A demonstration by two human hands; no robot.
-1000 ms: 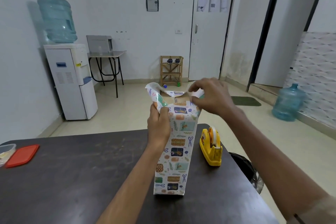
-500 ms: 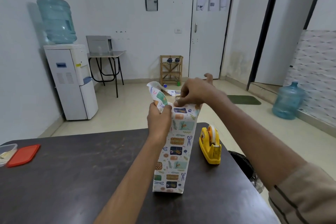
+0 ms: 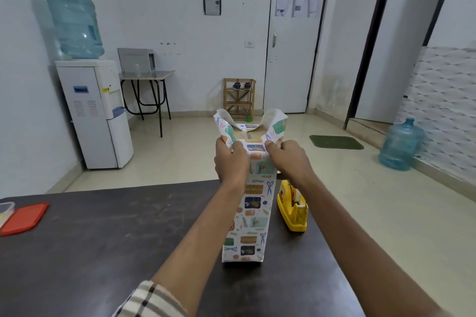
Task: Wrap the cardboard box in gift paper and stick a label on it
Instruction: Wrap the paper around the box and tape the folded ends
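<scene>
A tall cardboard box point(image 3: 249, 135) stands upright on the dark table point(image 3: 103, 234), sheathed in patterned gift paper point(image 3: 251, 208). Only a brown strip of the box shows at its open top. The paper's top end is unsealed: two side flaps stick up like ears and the far flap is folded down. My left hand point(image 3: 230, 161) pinches the left upper corner of the paper. My right hand point(image 3: 288, 162) pinches the right upper corner. Both hands press the paper against the box sides. No label is in view.
A yellow tape dispenser point(image 3: 292, 207) stands on the table just right of the box, partly behind my right forearm. A red lid point(image 3: 24, 217) and a clear container point(image 3: 6, 207) lie at the table's left edge. Beyond the table are a water dispenser point(image 3: 95, 110) and a floor bottle point(image 3: 400, 145).
My right hand came off the top flap and dropped to the right upper corner, which now stands up as an ear. The left hand kept its grip.
</scene>
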